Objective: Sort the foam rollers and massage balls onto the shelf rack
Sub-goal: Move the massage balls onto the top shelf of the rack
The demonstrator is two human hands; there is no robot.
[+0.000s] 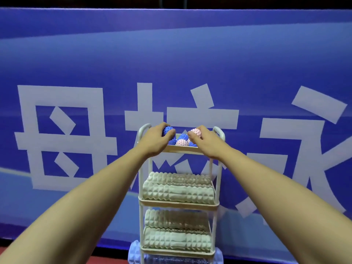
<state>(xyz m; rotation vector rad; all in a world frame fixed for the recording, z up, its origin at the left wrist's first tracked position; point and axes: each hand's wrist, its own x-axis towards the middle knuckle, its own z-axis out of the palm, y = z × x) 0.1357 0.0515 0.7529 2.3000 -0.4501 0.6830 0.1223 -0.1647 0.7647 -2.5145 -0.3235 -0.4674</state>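
Observation:
A white three-tier shelf rack (179,149) stands in front of me. My left hand (154,141) grips a blue spiky massage ball (168,129) over the top tray's left side. My right hand (204,142) grips a pink spiky massage ball (197,132) over the tray's right side. Between my hands, more blue and pink balls (181,141) lie in the top tray. Two pale green ridged foam rollers (178,193) lie on the middle tier, and two more green rollers (177,239) lie on the tier below.
A large blue banner (171,63) with white characters stands close behind the rack. A light blue foam roller (134,252) lies at the rack's base, partly hidden by the frame. Red floor (62,258) shows at the bottom.

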